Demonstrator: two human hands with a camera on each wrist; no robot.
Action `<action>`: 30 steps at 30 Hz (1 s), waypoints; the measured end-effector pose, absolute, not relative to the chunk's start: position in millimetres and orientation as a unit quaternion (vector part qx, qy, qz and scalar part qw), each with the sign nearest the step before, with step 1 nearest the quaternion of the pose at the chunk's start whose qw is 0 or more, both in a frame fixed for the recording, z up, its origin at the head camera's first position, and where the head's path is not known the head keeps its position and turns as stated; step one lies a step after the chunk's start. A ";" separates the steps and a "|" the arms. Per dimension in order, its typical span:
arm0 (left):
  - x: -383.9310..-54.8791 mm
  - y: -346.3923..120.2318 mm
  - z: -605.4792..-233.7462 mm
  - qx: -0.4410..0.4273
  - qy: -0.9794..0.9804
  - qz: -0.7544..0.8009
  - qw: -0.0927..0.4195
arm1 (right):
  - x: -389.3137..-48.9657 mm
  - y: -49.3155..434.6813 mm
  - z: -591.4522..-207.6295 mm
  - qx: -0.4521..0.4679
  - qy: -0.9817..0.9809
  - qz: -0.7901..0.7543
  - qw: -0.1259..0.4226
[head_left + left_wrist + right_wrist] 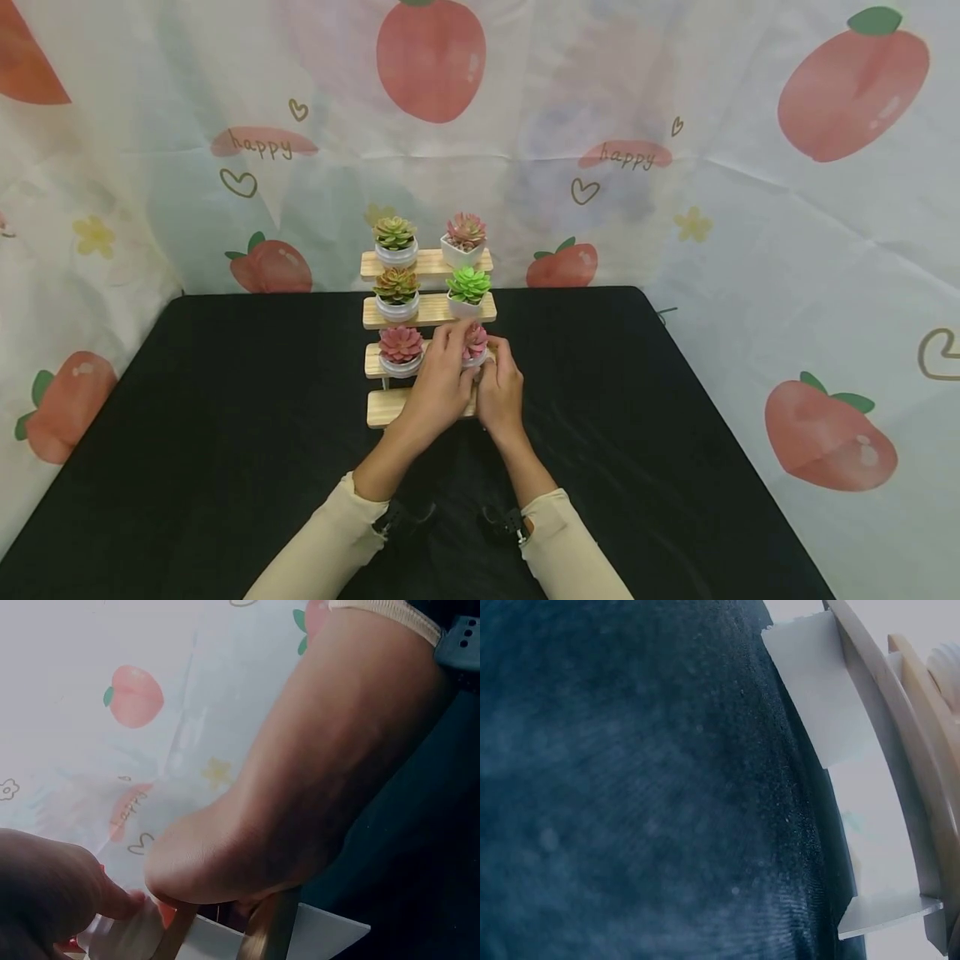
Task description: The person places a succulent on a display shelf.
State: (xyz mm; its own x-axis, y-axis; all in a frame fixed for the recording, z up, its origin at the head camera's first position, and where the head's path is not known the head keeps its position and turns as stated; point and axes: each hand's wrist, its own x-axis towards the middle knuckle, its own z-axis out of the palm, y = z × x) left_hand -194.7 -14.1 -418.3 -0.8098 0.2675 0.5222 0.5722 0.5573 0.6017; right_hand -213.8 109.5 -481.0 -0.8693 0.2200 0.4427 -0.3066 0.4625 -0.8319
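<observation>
A tiered wooden stand (386, 410) with white supports (829, 690) stands on the black table. In the head view my left hand (438, 383) and right hand (500, 393) meet around a small potted pink succulent (474, 340) on the right of the second tier from the front. Both hands hold its white pot, which they partly hide. In the left wrist view, the thumb of my left hand (52, 889) presses against the pot (124, 934); the right hand's fingertips are hidden. The right wrist view shows the stand's side but no hand.
Left on that tier sits another pink succulent (401, 346). Behind it are a brownish-green one (397, 287) and a bright green one (468, 285). The top tier bears a green succulent (394, 233) and a reddish one (466, 232). A printed cloth (480, 192) hangs behind the table.
</observation>
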 end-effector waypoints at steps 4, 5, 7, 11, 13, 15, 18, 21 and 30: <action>-197.9 -13.4 -418.7 -0.232 -0.869 -0.396 0.184 | -214.8 109.4 -480.6 0.024 -0.820 0.513 0.251; -198.5 -13.4 -418.8 -0.231 -0.870 -0.396 0.182 | -214.7 109.4 -480.4 0.023 -0.821 0.512 0.249; -199.2 -13.7 -419.1 -0.229 -0.871 -0.395 0.181 | -214.3 109.5 -480.2 0.022 -0.823 0.511 0.248; -198.7 -14.9 -419.0 -0.228 -0.871 -0.396 0.177 | -213.7 109.9 -480.6 0.022 -0.824 0.511 0.245; -198.1 -15.3 -419.1 -0.225 -0.872 -0.399 0.172 | -213.8 109.8 -481.4 0.023 -0.824 0.511 0.244; -197.6 -15.6 -419.5 -0.222 -0.873 -0.401 0.168 | -213.6 109.6 -481.6 0.023 -0.823 0.512 0.245; -196.5 -16.0 -420.6 -0.216 -0.875 -0.402 0.162 | -212.9 108.6 -481.5 0.021 -0.822 0.512 0.246; -194.6 -17.0 -420.7 -0.212 -0.877 -0.398 0.163 | -212.6 107.7 -481.1 0.018 -0.823 0.512 0.246; -179.0 -17.7 -415.6 -0.219 -0.886 -0.388 0.127 | -214.3 107.1 -483.1 0.028 -0.821 0.506 0.264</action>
